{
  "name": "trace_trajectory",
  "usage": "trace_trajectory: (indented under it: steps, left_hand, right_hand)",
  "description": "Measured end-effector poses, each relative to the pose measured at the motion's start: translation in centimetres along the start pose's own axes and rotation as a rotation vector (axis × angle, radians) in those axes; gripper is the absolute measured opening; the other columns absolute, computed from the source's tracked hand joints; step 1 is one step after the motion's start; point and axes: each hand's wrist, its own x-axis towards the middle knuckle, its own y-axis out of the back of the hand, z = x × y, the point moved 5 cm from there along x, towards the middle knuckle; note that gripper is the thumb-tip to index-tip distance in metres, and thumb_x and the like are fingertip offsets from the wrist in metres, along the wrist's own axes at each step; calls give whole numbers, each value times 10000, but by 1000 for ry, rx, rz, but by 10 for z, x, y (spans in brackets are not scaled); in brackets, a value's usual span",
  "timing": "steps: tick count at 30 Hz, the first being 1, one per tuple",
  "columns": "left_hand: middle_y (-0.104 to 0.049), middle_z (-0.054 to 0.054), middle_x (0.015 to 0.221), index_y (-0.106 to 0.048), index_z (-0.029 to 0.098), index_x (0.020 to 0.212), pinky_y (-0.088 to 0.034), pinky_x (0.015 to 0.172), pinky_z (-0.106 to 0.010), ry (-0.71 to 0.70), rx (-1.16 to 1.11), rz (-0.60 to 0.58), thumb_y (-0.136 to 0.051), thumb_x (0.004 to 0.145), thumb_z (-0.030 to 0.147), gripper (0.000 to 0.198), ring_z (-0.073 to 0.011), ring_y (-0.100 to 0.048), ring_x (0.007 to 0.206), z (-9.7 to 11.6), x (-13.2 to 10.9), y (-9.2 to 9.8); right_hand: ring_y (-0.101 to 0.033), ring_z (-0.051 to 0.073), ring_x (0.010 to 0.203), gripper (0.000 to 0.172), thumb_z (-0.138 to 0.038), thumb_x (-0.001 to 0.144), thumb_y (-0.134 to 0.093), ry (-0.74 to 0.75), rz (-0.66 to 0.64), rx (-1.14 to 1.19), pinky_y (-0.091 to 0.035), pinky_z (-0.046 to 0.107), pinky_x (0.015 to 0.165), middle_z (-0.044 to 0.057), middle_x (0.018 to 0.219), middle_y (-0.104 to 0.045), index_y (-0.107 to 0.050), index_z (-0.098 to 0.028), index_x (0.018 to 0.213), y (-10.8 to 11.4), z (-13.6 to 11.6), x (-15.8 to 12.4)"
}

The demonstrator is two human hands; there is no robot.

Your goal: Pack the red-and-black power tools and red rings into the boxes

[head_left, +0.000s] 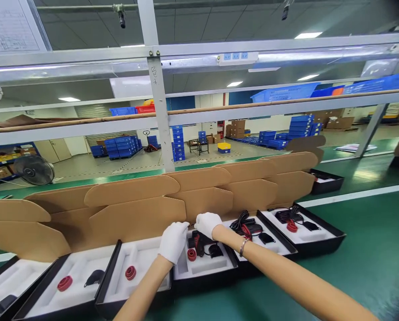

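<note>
Our gloved fingers curl at the box [204, 263] back edge: left hand [173, 240] and right hand [207, 224] grip unclear. Neighbouring boxes [132, 272] flank it, cardboard flaps [173, 200] behind. Inside, white foam holds a black cable [201, 244] and red ring [192, 254].

Single head cam on me, looking forward and down along my arms at the green bench [369, 249], close over the row of open boxes [202, 263]; upper frame catches warehouse floor [146, 162] beyond.
</note>
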Motion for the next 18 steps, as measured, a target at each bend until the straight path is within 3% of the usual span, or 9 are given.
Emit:
trace_trajectory:
  steps: [3, 5, 8, 10, 13, 16, 18]
  left_hand:
    - [-665, -32, 1128, -534, 253, 1285, -465, 874, -298, 6, -54, -15, -479, 956, 420, 374, -201, -609, 1031, 1, 7, -7]
    - [-672, -24, 1070, -564, 269, 1241, -475, 804, -289, -7, -71, -40, -547, 914, 470, 384, -206, -626, 983, 5, 12, -11]
    - [-662, -13, 934, -671, 271, 972, -450, 692, -276, -38, -69, -74, -533, 926, 404, 197, -202, -636, 858, 11, 21, -12]
    - [-649, -13, 892, -667, 247, 848, -433, 678, -270, -39, -70, -73, -515, 935, 341, 199, -186, -628, 806, 12, 28, -9]
    - [-641, -7, 923, -638, 233, 890, -435, 742, -253, 4, -96, -12, -483, 950, 294, 178, -157, -618, 840, 9, 34, 8]
    - [-634, 0, 974, -592, 223, 936, -433, 810, -234, 83, -137, 91, -399, 977, 258, 200, -128, -606, 903, 14, 16, 35]
    - [-638, 21, 918, -575, 230, 892, -439, 769, -217, 71, -166, 111, -384, 972, 233, 207, -108, -607, 841, 30, -16, 47]
  right_hand:
    - [-667, 281, 939, 255, -372, 888, -550, 16, 35, -19, -486, 404, 834, 104, 945, -722, -726, -219, 991, -6, 12, -4]
    - [-675, 291, 918, 270, -389, 886, -512, 15, 64, -26, -479, 389, 800, 91, 928, -729, -724, -257, 987, -8, 17, -10]
    - [-680, 294, 885, 277, -398, 882, -492, 11, 87, -31, -468, 383, 778, 88, 910, -731, -716, -263, 971, -11, 22, -15]
    - [-679, 293, 881, 272, -392, 882, -489, 8, 93, -23, -463, 381, 774, 89, 909, -730, -710, -257, 966, -14, 25, -14]
    - [-671, 283, 886, 252, -373, 886, -504, -8, 82, 7, -468, 384, 777, 84, 903, -725, -705, -235, 950, -19, 32, -8]
    - [-658, 215, 801, 271, -373, 924, -531, -31, 26, 57, -497, 360, 766, 58, 793, -696, -689, -169, 841, -23, 38, 1]
    - [-637, 167, 755, 340, -422, 953, -543, -43, -3, 98, -517, 335, 761, 32, 765, -666, -662, -137, 811, -22, 40, 4]
